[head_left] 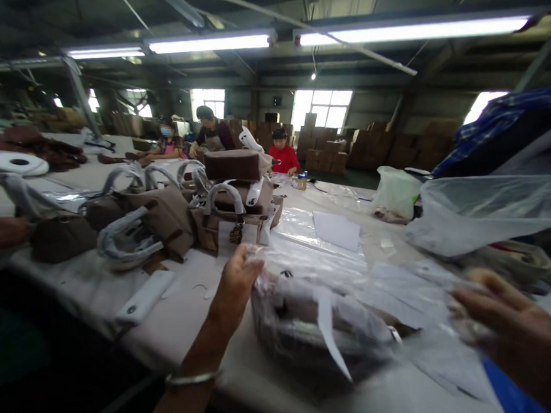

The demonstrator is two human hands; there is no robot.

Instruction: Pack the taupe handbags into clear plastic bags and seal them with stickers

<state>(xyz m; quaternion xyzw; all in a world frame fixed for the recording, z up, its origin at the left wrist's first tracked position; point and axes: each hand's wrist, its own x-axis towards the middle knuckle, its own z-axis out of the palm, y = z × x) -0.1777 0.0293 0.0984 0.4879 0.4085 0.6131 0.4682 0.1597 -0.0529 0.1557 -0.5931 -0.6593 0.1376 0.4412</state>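
Note:
A handbag (296, 299) with wrapped handles sits on the table in front of me, partly inside a clear plastic bag (317, 260). My left hand (236, 281) pinches the plastic at the bag's left upper edge. On the other side my right hand (504, 310), smeared by motion, is closed on the plastic and stretches it out to the right. A white strip (329, 335) hangs across the handbag's front. Just beyond my left hand stands an upright handbag (206, 233) with a dark round charm (236, 234).
Several brown-grey handbags (163, 220) crowd the table's left side, where another person's hand (4, 233) reaches in. A white flat piece (145, 297) lies nearer. Plastic sheets (295, 224) and paper (337, 229) lie ahead. Plastic film (502, 203) and plaid cloth (487, 122) are right. Several people sit or stand beyond.

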